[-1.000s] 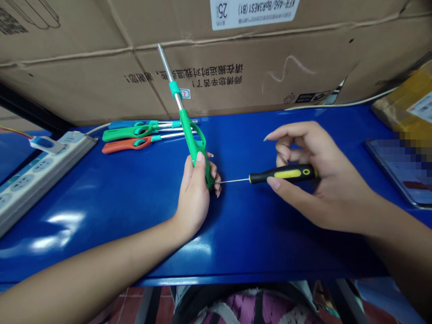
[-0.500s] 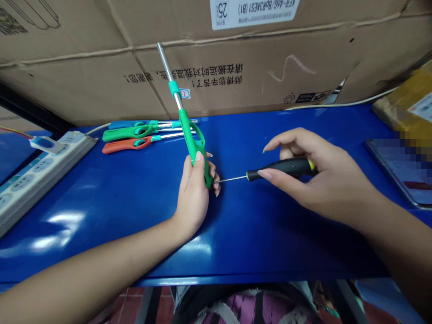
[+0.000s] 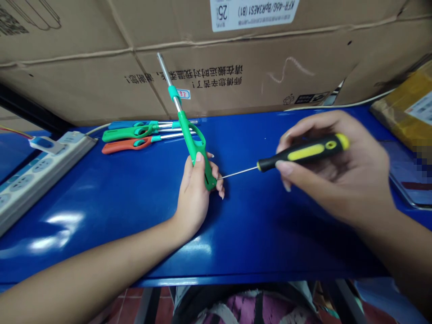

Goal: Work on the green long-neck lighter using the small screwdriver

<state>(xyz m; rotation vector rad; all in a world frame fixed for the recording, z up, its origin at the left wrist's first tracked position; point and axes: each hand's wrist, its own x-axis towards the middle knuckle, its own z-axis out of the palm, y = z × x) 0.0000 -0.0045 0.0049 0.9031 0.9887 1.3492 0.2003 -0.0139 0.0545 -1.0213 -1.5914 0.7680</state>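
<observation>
A green long-necked lighter (image 3: pixel 194 146) with a silver tube is gripped near its base by my left hand (image 3: pixel 194 198), its tube leaning up and to the left. My right hand (image 3: pixel 344 171) holds a black and yellow screwdriver (image 3: pixel 303 152) by its handle, between thumb and fingers. The thin shaft points left, and its tip is at the lighter's bottom end, by my left fingertips. Whether the tip touches the lighter is too small to tell.
Several lighters, including an orange one (image 3: pixel 126 145), lie at the back left of the blue table (image 3: pixel 249 243). A white power strip (image 3: pixel 40 168) is at the left. Cardboard (image 3: pixel 202 58) stands behind. A phone (image 3: pixel 410 180) and a yellow-taped package (image 3: pixel 405 108) are at the right.
My right hand has moved right and slightly up, and the screwdriver handle has turned to show its yellow side. The lighter's tube has dipped slightly.
</observation>
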